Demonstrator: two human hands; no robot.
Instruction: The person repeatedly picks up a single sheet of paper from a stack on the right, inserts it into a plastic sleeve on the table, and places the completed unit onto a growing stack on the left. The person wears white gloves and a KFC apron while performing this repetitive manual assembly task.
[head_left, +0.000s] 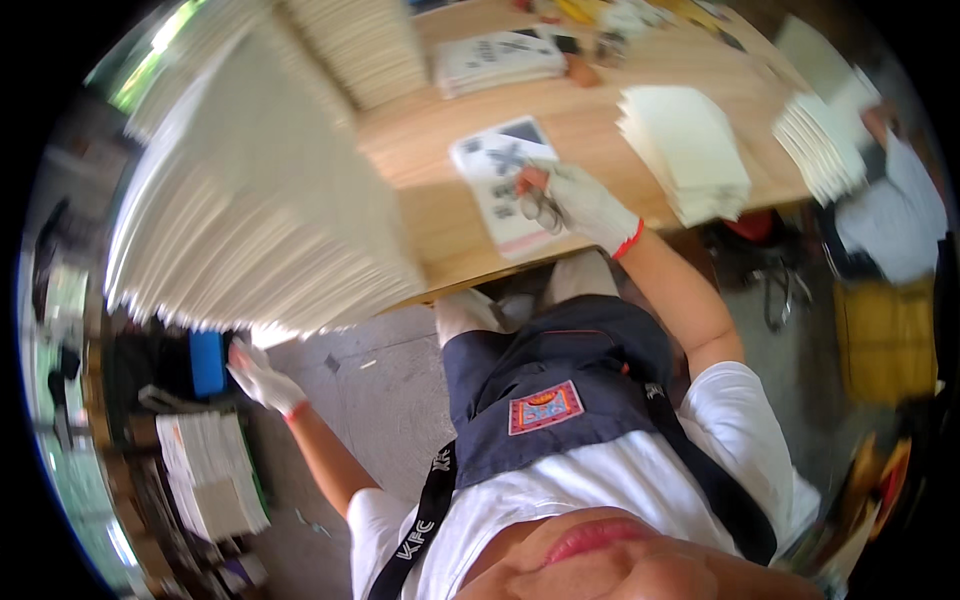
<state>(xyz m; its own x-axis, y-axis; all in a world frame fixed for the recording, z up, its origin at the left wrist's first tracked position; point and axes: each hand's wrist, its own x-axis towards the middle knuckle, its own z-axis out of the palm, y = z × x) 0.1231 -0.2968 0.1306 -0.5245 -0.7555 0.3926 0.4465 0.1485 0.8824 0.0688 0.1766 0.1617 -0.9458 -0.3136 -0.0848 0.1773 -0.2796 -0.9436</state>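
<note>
left hand (262, 378) by the stack (260, 190), right hand (575, 200) over the sheet (493, 185)
left hand is just below the stack's near edge, cannot tell its grip; the printed sheet lies flat on the table (590, 125), long axis running in from the near edge; right hand, the nearer, covers its right side, fingers curled, cannot tell if holding anything
</note>
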